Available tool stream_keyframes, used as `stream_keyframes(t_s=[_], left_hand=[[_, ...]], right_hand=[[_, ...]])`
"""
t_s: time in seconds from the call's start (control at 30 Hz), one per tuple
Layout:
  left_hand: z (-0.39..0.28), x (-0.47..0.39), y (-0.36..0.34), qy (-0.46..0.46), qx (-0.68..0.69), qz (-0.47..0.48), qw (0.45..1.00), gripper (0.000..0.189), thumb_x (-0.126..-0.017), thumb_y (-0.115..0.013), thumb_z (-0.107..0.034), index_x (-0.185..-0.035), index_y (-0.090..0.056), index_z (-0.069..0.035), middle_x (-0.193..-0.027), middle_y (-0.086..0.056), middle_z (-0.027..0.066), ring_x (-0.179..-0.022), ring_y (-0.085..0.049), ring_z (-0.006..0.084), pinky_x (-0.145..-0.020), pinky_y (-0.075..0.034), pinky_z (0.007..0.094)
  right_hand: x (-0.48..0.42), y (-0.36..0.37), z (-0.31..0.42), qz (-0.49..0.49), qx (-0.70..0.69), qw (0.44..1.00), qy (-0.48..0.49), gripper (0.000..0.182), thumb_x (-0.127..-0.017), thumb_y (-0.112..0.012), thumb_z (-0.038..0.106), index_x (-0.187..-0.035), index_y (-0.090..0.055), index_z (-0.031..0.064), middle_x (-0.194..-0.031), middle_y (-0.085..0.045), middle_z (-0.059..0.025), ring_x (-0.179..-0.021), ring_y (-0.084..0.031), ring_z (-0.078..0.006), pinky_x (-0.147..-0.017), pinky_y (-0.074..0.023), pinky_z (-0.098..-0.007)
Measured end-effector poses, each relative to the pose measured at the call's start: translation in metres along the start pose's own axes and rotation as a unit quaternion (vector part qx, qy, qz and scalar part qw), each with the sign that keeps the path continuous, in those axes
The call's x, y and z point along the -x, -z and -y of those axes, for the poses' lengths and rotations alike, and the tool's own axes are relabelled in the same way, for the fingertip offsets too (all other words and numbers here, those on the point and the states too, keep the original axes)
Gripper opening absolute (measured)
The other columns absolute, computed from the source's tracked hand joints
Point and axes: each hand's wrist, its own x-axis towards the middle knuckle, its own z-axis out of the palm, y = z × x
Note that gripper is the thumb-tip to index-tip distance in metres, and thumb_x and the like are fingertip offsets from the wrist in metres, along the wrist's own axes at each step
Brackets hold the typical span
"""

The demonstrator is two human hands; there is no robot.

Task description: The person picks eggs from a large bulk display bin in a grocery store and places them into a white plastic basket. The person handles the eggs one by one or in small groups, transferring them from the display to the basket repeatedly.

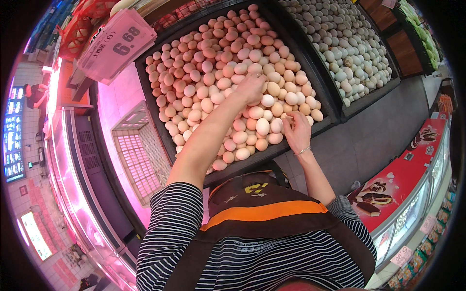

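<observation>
A pile of brown and pinkish eggs (pixel 207 72) fills a black display bin (pixel 329 122) before me. My left hand (pixel 251 88) reaches across to the middle of the pile, fingers bent down among the eggs; a ring shows on one finger. Whether it grips an egg is hidden by the back of the hand. My right hand (pixel 298 131), with a bracelet at the wrist, rests at the pile's near right edge. Its thumb and fingers are curled at an egg that is largely covered, so its hold is unclear. Paler eggs (pixel 262 126) lie between the two hands.
A second black bin of pale greenish eggs (pixel 338 54) adjoins at the upper right. An empty plastic crate (pixel 136 145) stands left of the bin. A pink price sign (pixel 116 45) overhangs the upper left. A red freezer (pixel 397 171) is at right. Another person (pixel 36 95) stands far left.
</observation>
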Motion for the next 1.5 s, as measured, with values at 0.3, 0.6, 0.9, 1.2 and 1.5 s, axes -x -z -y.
stream_keyframes(t_s=[0.3, 0.6, 0.9, 1.2, 1.5], left_hand=[[0.006, 0.008, -0.008, 0.012, 0.046, -0.067, 0.997, 0.044, -0.084, -0.069, -0.007, -0.128, -0.066, -0.007, -0.134, -0.058, 0.0195, -0.129, -0.053, 0.0381, -0.109, -0.045, 0.0427], [0.009, 0.109, 0.024, 0.087, 0.145, -0.218, 0.961, 0.034, -0.088, -0.068, -0.009, -0.122, -0.067, -0.005, -0.126, -0.062, 0.0167, -0.118, -0.057, 0.0357, -0.102, -0.049, 0.0430], [0.000, 0.207, 0.020, 0.176, 0.203, -0.265, 0.926, 0.025, -0.093, -0.071, -0.010, -0.117, -0.070, -0.004, -0.127, -0.065, 0.0132, -0.110, -0.065, 0.0288, -0.094, -0.053, 0.0368], [-0.016, 0.282, 0.014, 0.262, 0.248, -0.341, 0.868, 0.025, -0.095, -0.067, 0.000, -0.119, -0.069, -0.005, -0.124, -0.067, 0.0103, -0.109, -0.066, 0.0199, -0.087, -0.056, 0.0316], [-0.042, 0.337, -0.008, 0.259, 0.185, -0.384, 0.867, 0.019, -0.093, -0.065, 0.006, -0.111, -0.069, -0.001, -0.112, -0.069, 0.0132, -0.097, -0.067, 0.0222, -0.083, -0.055, 0.0320]], right_hand=[[-0.064, -0.028, 0.001, 0.039, 0.044, 0.987, 0.148, 0.033, -0.085, -0.078, 0.023, -0.113, -0.070, 0.0077, -0.108, -0.064, -0.0129, -0.105, -0.060, -0.0351, -0.090, -0.0520, -0.0455], [-0.081, -0.032, 0.009, 0.140, 0.105, 0.974, 0.140, 0.036, -0.084, -0.079, 0.033, -0.112, -0.076, 0.0100, -0.112, -0.063, -0.0106, -0.108, -0.061, -0.0328, -0.092, -0.0532, -0.0449], [-0.098, -0.031, 0.001, 0.176, 0.063, 0.973, 0.134, 0.027, -0.091, -0.071, 0.028, -0.105, -0.079, 0.0072, -0.104, -0.068, -0.0119, -0.099, -0.066, -0.0341, -0.088, -0.0540, -0.0448], [-0.108, -0.022, -0.003, 0.164, 0.011, 0.975, 0.147, 0.015, -0.094, -0.066, 0.018, -0.099, -0.076, 0.0083, -0.098, -0.069, -0.0117, -0.096, -0.067, -0.0356, -0.084, -0.0545, -0.0448], [-0.096, -0.016, 0.028, 0.227, 0.195, 0.922, 0.246, 0.042, -0.082, -0.078, 0.022, -0.119, -0.066, 0.0091, -0.120, -0.057, -0.0181, -0.108, -0.060, -0.0385, -0.091, -0.0536, -0.0467]])
